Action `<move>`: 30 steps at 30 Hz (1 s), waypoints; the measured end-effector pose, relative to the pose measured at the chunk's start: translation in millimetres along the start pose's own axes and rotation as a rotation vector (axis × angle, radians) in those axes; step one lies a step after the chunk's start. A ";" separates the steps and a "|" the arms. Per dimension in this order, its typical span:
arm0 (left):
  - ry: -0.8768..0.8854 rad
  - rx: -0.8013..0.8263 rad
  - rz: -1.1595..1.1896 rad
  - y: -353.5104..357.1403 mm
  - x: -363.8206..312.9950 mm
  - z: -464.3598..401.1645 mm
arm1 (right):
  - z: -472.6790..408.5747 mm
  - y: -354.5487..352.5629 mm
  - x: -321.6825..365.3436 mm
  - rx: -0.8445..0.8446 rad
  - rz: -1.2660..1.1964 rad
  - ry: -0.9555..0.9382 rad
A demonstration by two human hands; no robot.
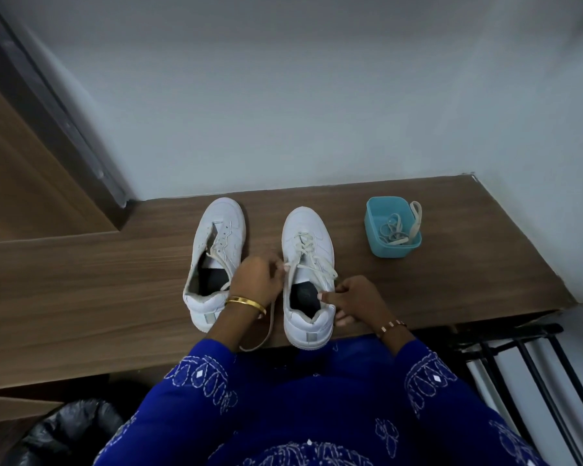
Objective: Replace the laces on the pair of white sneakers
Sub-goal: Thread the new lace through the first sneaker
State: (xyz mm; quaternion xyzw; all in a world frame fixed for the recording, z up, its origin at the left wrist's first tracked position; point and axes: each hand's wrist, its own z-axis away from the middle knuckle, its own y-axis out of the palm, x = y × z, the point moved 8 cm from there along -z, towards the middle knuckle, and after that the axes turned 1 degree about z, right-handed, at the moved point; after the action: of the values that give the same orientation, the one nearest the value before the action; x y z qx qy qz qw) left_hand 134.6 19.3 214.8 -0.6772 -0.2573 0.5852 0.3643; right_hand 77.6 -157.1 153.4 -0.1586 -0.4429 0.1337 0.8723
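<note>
Two white sneakers sit side by side on the wooden shelf (451,264) — her left hand (254,280) pinches the right sneaker's (308,284) lace (295,260), her right hand (355,299) grips its collar; the left sneaker (216,260) stands untouched.

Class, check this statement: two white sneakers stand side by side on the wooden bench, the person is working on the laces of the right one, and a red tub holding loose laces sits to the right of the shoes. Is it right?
Not quite. The tub is teal, not red, as the head view shows. The rest holds: both sneakers stand on the wooden bench, the left hand pinches a lace of the right sneaker, and loose laces lie in the tub.
</note>
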 end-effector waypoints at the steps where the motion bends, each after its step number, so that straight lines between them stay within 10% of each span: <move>1: -0.014 -0.059 0.061 -7.5 1.9 0.2 | 0.0 -0.2 0.2 -0.007 -0.005 -0.001; 6: -0.285 -0.433 0.754 -44.4 44.9 5.5 | 0.0 -4.1 -2.5 -0.050 -0.083 -0.003; 11: -0.434 -0.410 1.376 -41.4 47.2 8.1 | -0.3 -6.2 -0.8 -0.034 -0.074 -0.011; 17: -0.535 -0.162 1.208 0.3 59.8 11.3 | 2.0 -6.7 -1.4 -0.037 -0.107 0.003; 22: -0.695 0.426 0.663 32.1 41.9 28.0 | 2.1 -6.1 -1.2 -0.026 -0.116 0.022; 30: -0.183 0.189 -0.029 12.7 4.2 -0.7 | 1.6 -4.6 -1.7 -0.021 -0.107 0.024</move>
State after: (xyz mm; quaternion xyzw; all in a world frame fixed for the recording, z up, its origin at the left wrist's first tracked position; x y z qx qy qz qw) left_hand 135.0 14.8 202.2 -0.5797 -0.2429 0.6609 0.4101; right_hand 75.7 -161.7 154.8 -0.1453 -0.4414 0.0803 0.8818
